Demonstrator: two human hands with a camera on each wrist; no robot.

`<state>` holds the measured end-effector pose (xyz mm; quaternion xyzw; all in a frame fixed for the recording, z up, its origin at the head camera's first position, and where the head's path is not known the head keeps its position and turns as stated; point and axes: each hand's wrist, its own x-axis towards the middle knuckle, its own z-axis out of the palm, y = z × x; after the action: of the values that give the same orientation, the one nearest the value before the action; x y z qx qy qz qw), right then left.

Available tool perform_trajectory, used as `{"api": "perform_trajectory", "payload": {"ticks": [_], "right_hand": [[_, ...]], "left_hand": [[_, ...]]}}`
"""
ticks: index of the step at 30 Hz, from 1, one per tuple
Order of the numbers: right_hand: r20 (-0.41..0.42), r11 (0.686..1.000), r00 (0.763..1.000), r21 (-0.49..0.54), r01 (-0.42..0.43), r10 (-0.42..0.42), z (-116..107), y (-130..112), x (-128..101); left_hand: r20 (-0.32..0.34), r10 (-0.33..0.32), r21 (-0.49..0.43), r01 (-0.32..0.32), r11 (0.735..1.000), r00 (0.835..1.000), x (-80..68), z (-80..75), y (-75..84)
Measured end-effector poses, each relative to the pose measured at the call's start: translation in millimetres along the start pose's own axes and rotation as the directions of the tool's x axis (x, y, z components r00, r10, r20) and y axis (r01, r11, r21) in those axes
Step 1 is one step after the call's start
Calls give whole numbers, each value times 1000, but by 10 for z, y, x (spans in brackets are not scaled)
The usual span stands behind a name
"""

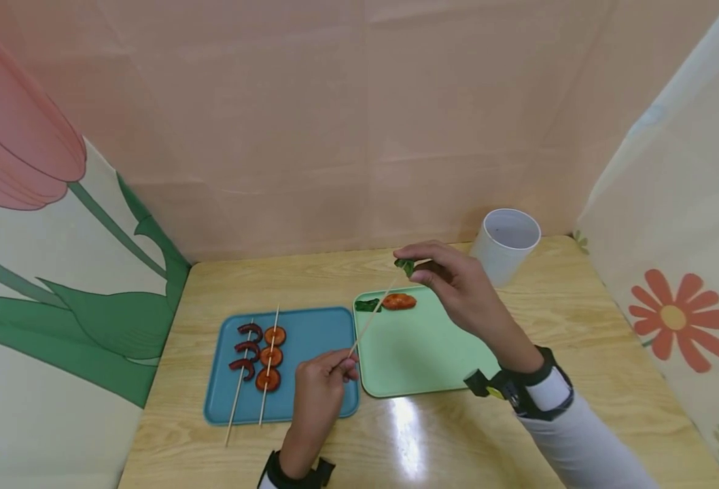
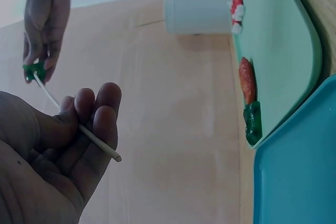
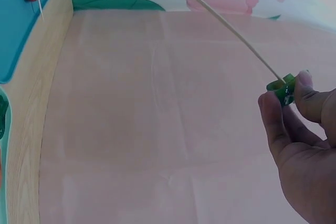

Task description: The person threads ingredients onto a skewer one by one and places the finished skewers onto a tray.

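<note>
My left hand (image 1: 321, 388) pinches a thin wooden skewer (image 1: 373, 319) near its lower end, between thumb and fingers. The stick slants up to the right across the green tray. At its upper tip my right hand (image 1: 466, 299) pinches a glossy dark green vegetable piece (image 3: 284, 90); in the right wrist view the stick's tip meets this piece. Below, on the pale green tray (image 1: 421, 363), lie another green piece (image 1: 367, 305) and an orange-red sausage-like piece (image 1: 399, 301). A red-and-white piece (image 2: 238, 10) shows on that tray in the left wrist view.
A blue tray (image 1: 304, 326) stands left of the green one. On it lie a skewer with dark red curled pieces (image 1: 247, 348) and a skewer with round orange-brown slices (image 1: 271, 356). A white cup (image 1: 501, 255) stands at the back right, near the wall.
</note>
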<state>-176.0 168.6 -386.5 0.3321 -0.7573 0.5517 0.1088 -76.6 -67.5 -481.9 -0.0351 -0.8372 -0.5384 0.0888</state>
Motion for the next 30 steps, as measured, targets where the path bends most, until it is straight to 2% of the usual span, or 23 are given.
{"api": "perform_trajectory", "payload": {"ticks": [14,19,25,30], "right_hand": [[-24,1000,1000,25,-11,12,54,18,-9],[-24,1000,1000,4,19,-19,130,34,-33],[-47,988,996,-137,71,-78,297,27,-111],[23,972,994,-205,113,-110,562,61,-229]], "left_hand": [[-19,24,26,-24,999,1000,22,13,-14],[-49,68,28,-67,997,996,12,23,-22],[-101,148,47,-144,988,984,9,35,-39],[-119,175,46,-171,984,977,45,20,-4]]}}
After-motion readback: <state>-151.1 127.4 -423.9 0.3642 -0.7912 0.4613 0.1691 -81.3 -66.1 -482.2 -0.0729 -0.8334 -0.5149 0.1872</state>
